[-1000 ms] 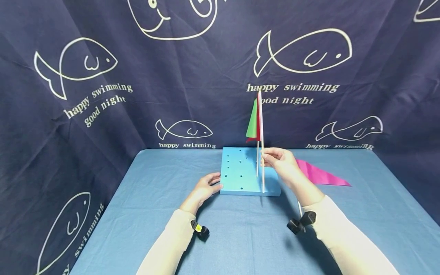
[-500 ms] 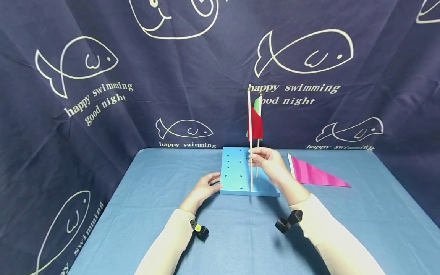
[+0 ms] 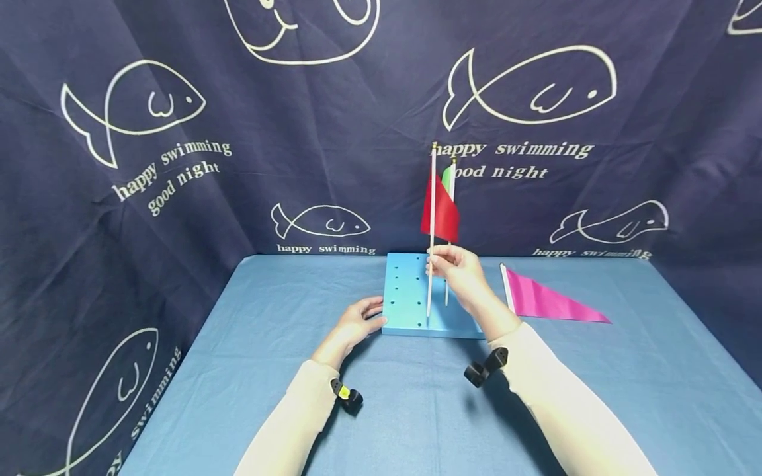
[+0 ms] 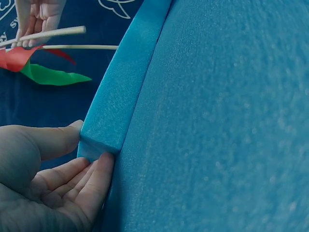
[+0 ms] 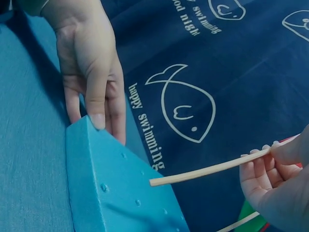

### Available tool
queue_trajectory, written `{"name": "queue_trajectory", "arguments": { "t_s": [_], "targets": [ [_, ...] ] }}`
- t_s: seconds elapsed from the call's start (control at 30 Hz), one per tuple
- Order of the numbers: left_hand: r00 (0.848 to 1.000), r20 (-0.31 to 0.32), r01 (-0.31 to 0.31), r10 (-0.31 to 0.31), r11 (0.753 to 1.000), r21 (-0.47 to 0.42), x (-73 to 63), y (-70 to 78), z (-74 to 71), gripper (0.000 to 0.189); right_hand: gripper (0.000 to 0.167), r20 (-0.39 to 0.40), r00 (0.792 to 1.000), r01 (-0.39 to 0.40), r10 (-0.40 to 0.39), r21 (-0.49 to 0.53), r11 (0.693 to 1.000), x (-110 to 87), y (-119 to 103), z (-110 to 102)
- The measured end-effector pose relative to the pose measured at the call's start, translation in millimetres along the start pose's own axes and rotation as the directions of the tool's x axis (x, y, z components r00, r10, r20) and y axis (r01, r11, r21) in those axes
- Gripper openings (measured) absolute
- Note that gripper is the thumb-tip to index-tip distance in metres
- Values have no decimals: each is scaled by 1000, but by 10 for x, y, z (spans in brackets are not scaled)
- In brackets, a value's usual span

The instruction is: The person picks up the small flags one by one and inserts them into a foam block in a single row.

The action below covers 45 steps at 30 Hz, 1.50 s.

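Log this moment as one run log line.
left hand: touches blue board | right hand: holds red flag, lower end above board | green flag: upright in board | pink flag: lying on table

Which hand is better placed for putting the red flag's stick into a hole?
Probably the right hand: it holds the red flag, stick's lower end above the blue board; the left hand grips the board's corner.

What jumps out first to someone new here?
Probably the red flag, held nearly upright by the right hand, its stick's lower end clear of the blue board, with a green flag standing in the board just behind. Next, the bright pink flag lying on the table to the board's right. Behind everything hangs a dark curtain with large white fish drawings.
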State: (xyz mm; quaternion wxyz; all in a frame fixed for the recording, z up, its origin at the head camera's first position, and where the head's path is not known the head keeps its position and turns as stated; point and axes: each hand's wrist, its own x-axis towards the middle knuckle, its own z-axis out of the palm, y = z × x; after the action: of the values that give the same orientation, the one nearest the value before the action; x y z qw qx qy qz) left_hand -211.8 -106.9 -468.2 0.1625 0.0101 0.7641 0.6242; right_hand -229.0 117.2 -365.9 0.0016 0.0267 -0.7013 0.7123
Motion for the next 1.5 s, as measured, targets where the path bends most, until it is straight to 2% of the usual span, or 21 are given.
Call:
{"name": "queue_trajectory", "arguments": {
  "t_s": [0.3, 0.57, 0.8, 1.5],
  "targets": [
    [1000, 13, -11, 11, 1000, -12, -8, 22, 5, 52, 22, -74, 994, 76, -81, -73, 994, 98, 68, 94],
    [996, 18, -83, 84, 996, -17, -33, 9, -13, 52, 23, -112, 990, 72, -87, -127, 989, 185, 170, 169],
    [999, 9, -30, 31, 999, -9, 0, 4, -10, 53, 19, -140, 984, 90, -112, -156, 984, 253, 257, 221],
    [999, 5, -40, 39, 999, 15, -30, 37, 1, 52, 19, -177, 979, 68, -102, -191, 979, 264, 377, 332]
  ]
}}
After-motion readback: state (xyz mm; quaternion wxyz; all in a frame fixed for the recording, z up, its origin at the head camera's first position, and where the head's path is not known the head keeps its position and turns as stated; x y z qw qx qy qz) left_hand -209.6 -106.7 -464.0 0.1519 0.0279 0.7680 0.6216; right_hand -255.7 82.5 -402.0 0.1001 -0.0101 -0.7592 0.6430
